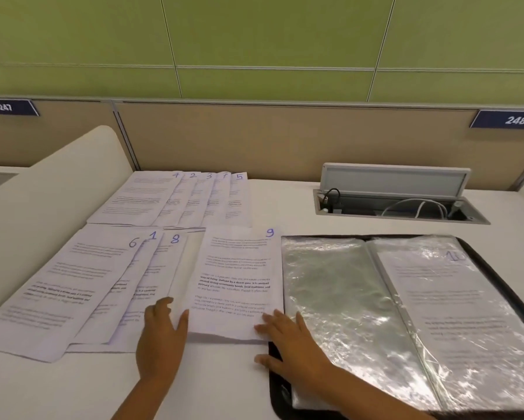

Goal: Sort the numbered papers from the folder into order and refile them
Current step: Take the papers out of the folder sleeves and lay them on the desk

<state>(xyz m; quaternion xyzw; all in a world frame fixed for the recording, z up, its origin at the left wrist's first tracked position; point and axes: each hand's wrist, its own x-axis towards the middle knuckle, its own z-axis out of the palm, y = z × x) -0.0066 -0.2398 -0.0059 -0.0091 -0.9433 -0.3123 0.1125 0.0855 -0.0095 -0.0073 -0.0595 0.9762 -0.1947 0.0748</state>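
Green wall panels and a tan partition back a white desk, where a far row of sheets fans out, marked 4, 2, 3, one digit too faint to read, and 5. Nearer lie overlapping sheets marked 6, 1 and 8. The left hand curls its fingers and thumb round the lower left edge of the sheet marked 9. The right hand lies flat with fingers spread, fingertips on that sheet's lower right corner, palm over the open folder just beside it. One plastic sleeve on the folder's right side holds a sheet marked 10. An open cable hatch sits behind the folder.
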